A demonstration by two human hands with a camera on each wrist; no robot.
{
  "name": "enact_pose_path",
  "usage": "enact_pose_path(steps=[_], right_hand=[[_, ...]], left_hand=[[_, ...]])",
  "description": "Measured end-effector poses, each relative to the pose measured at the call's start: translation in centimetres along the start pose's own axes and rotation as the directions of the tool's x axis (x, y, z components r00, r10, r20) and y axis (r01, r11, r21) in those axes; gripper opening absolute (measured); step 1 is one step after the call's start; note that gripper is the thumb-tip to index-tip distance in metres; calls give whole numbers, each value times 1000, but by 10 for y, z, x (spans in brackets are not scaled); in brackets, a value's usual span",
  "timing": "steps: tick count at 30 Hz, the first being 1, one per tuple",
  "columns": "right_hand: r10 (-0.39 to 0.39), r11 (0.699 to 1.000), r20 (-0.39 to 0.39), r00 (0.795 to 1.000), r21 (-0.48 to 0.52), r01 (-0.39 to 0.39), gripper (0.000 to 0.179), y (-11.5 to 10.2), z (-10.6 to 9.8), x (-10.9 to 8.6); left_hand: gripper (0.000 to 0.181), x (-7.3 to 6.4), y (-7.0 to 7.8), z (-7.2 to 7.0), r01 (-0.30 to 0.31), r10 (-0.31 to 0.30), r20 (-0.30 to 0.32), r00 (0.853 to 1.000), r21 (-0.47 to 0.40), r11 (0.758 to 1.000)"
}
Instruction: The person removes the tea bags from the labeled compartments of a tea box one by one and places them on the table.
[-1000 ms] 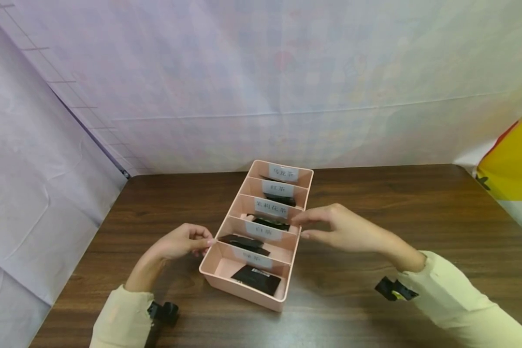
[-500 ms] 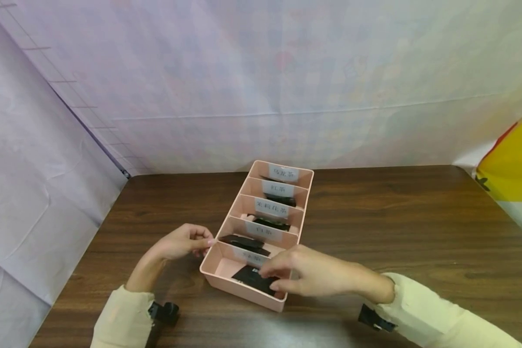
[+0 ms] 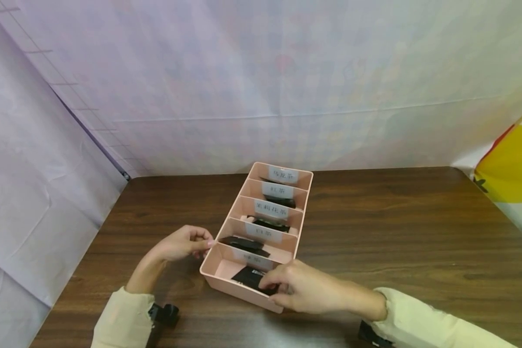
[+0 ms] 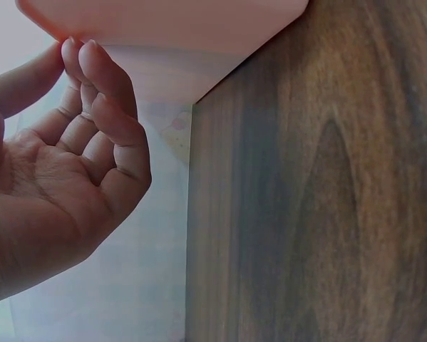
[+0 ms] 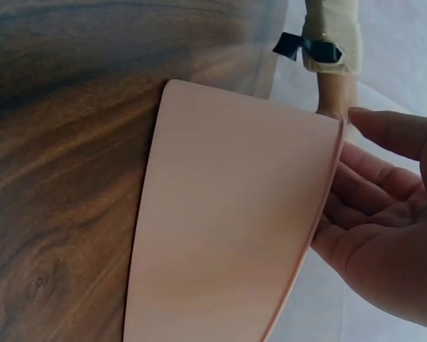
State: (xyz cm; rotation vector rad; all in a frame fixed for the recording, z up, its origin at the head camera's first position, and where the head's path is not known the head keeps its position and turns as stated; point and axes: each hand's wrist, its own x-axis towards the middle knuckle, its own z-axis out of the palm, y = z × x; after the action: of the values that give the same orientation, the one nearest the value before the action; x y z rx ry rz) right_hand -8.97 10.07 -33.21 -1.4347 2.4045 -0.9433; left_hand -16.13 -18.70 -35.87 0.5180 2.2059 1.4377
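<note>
A long pink divided box [image 3: 232, 291] stands on the table, its several compartments marked with pale labels in Chinese characters. My left hand [image 3: 180, 245] pinches the box's left rim between thumb and fingertips, as the left wrist view also shows. In the nearest compartment lies a flat black sachet [image 3: 247, 275]. The fingers of my right hand [image 3: 309, 287] dip into that compartment over the sachet's right end. The right thumb is at the rim by the near right corner; the right fingertips are hidden, so a grip on the sachet cannot be made out. More black sachets [image 3: 245, 244] sit in the farther compartments.
The dark wood table [image 3: 396, 232] extends on both sides of the box. A pale patterned cloth [image 3: 282, 87] hangs behind it, and a white sheet [image 3: 21, 203] hangs at the left. Yellow fabric [image 3: 513, 169] shows at the right edge.
My right hand has moved from the box's right side by the middle compartments to the nearest compartment, and its fingers have lowered over the sachet. The left hand has stayed on the rim.
</note>
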Motion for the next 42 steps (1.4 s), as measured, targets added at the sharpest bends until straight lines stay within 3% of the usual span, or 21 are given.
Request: enact_pose_path(steps=[12,27,42], right_hand=[[20,1000,4,1000,6,-20,25,0,5,-2],[-63,998,-153,986,16,66,17,5,5,-4],[-48,996,-172,984,65,60,17,5,5,-3]], left_hand=[[16,0,0,0,-7,7,8,1000,2,1000],[16,-1,2,1,-9,9,9,1000,10,1000],[16,-1,0,0,-2,2,7,1000,8,1000]])
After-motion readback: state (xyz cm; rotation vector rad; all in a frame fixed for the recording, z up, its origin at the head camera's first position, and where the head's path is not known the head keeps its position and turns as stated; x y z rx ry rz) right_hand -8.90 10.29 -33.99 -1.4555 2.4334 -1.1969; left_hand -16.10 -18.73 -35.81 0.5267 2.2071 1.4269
